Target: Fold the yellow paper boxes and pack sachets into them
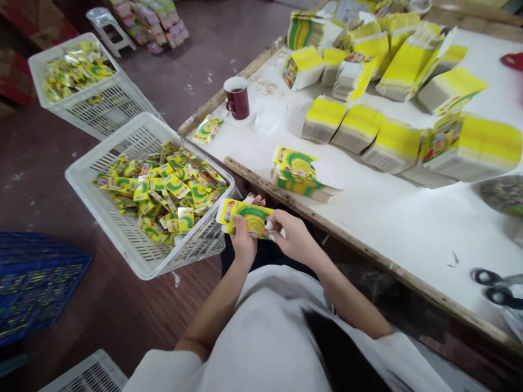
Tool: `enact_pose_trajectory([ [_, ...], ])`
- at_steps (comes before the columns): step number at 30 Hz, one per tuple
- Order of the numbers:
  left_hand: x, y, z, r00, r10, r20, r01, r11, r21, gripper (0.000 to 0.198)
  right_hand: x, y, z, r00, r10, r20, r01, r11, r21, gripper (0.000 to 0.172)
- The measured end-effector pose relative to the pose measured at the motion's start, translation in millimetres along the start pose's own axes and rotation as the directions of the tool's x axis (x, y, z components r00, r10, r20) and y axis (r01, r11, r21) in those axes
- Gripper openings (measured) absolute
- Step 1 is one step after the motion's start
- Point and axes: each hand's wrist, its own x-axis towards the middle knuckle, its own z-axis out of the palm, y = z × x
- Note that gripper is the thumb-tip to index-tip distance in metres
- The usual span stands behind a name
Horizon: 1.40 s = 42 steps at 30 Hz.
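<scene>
Nearest the lens is the person's white shirt [265, 337], with both forearms reaching forward from it over the dark gap between lap and table.

The white table [392, 218] fills the right side; its wooden edge [286, 198] runs diagonally from upper left to lower right, just beyond the hands. The stretch of tabletop nearest the person is mostly bare, while the far part is crowded with stacks of flat yellow cartons [392, 144]. A smaller pile of printed carton blanks [300, 174] sits right at the table edge, near the hands. A dark red mug [237, 97] stands near the table's left corner, and scissors [496, 288] lie at the right.

To the left, a white slatted basket [122, 239] of folded yellow-green boxes sits just beside the left hand, its corner almost touching the held carton. A 2nd white basket [102, 109] lies behind it, and a blue crate [36, 283] stands on the floor at far left, with open brown floor between.

The left hand [243, 239] is closed around the yellow-green carton [247, 218] from below, thumb on its face. The right hand [292, 237] pinches the carton's right end with curled fingertips. The carton lies flat, held in the air below the table edge.
</scene>
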Motion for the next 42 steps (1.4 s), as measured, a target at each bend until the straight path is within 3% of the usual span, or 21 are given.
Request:
enact_pose_trajectory([
  [2, 2, -2, -1.7, 0.994, 0.096, -0.050, -0.090, 0.990, 0.111, 0.054, -8, 3, 15, 0.997, -0.020, -0.069, 0.029, 0.991, 0.133, 0.012],
  [4, 0, -4, -7.4, 0.991, 0.133, -0.028, -0.124, 0.970, 0.209, 0.058, -12, 6, 21, 0.996, -0.005, -0.086, 0.020, 0.985, 0.172, 0.013],
  [8, -10, -11, -17.7, 0.992, 0.106, 0.075, -0.123, 0.950, 0.285, 0.062, -15, 9, 24, 0.994, 0.076, -0.083, -0.076, 0.997, -0.001, 0.018],
  [10, -14, -13, -18.3, 0.993, 0.096, 0.069, -0.112, 0.953, 0.280, 0.062, -14, 9, 22, 0.991, 0.102, -0.081, -0.101, 0.995, 0.016, 0.018],
  [14, -14, -9, -12.6, 1.000, 0.021, 0.022, -0.025, 0.981, 0.193, 0.058, -14, 8, 21, 0.993, 0.119, -0.018, -0.107, 0.937, 0.333, 0.020],
  [17, -11, 0, -6.2, 0.998, -0.062, 0.029, 0.060, 0.995, 0.077, 0.059, -16, 9, 27, 0.990, 0.129, 0.054, -0.139, 0.888, 0.439, 0.024],
  [21, -7, 9, -1.3, 0.996, -0.005, -0.088, 0.001, 0.999, -0.041, 0.057, -21, 9, 43, 0.980, 0.134, 0.149, -0.189, 0.864, 0.466, 0.034],
  [24, -6, 7, -3.7, 0.993, -0.004, -0.117, -0.003, 0.998, -0.059, 0.059, -22, 13, 49, 0.973, 0.198, 0.122, -0.231, 0.877, 0.421, 0.038],
  [27, -6, 2, -10.2, 0.999, -0.023, -0.043, 0.022, 0.999, -0.041, 0.061, -20, 20, 43, 0.972, 0.234, 0.031, -0.223, 0.871, 0.437, 0.034],
  [30, -7, -3, -18.3, 0.999, -0.019, -0.033, 0.021, 0.998, 0.060, 0.042, -17, 25, 30, 0.967, 0.251, -0.040, -0.202, 0.853, 0.481, 0.021],
  [32, -6, -4, -24.2, 0.998, -0.040, -0.056, 0.047, 0.991, 0.126, 0.029, -17, 28, 19, 0.965, 0.255, -0.068, -0.203, 0.883, 0.422, 0.011],
  [34, -1, 2, -30.8, 0.998, -0.066, -0.026, 0.069, 0.984, 0.165, 0.029, -19, 30, 5, 0.974, 0.192, -0.117, -0.154, 0.949, 0.276, 0.008],
  [36, 6, 16, -37.7, 0.996, -0.073, 0.056, 0.064, 0.985, 0.160, 0.044, -20, 31, -11, 0.989, 0.047, -0.143, -0.038, 0.997, 0.067, 0.016],
  [38, 15, 34, -43.3, 0.982, -0.081, 0.168, 0.057, 0.988, 0.143, 0.067, -21, 30, -24, 0.990, -0.099, -0.101, 0.083, 0.984, -0.155, 0.024],
  [40, 19, 48, -45.1, 0.941, -0.144, 0.307, 0.073, 0.971, 0.229, 0.085, -22, 27, -30, 0.983, -0.183, -0.003, 0.172, 0.933, -0.315, 0.027],
  [42, 16, 52, -42.0, 0.860, -0.265, 0.436, 0.053, 0.897, 0.439, 0.095, -23, 22, -27, 0.968, -0.234, 0.095, 0.253, 0.893, -0.373, 0.030],
])
